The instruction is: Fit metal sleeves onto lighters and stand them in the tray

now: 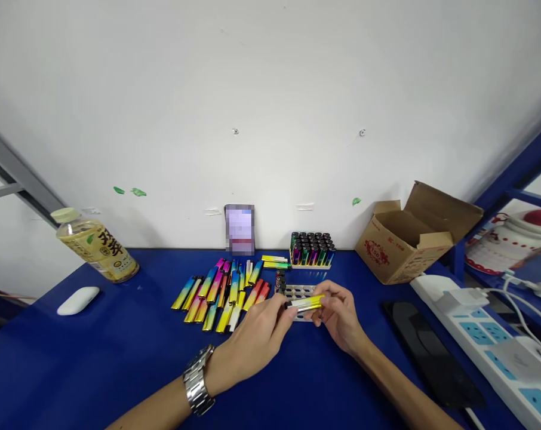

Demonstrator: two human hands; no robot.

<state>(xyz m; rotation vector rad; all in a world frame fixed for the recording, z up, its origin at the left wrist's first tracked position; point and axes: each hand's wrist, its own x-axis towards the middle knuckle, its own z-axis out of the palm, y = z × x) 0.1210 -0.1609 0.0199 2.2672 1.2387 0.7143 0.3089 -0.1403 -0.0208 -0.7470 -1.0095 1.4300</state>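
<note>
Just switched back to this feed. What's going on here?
A person's left hand and right hand hold a yellow and silver lighter between them, over a white tray with holes. A few lighters stand along the tray's left side. A loose pile of colourful lighters lies on the blue table to the left, and a rack packed with upright lighters stands behind the tray.

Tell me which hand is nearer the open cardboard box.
Right: the right hand is in front and left of the cardboard box; the left hand is farther left.
</note>
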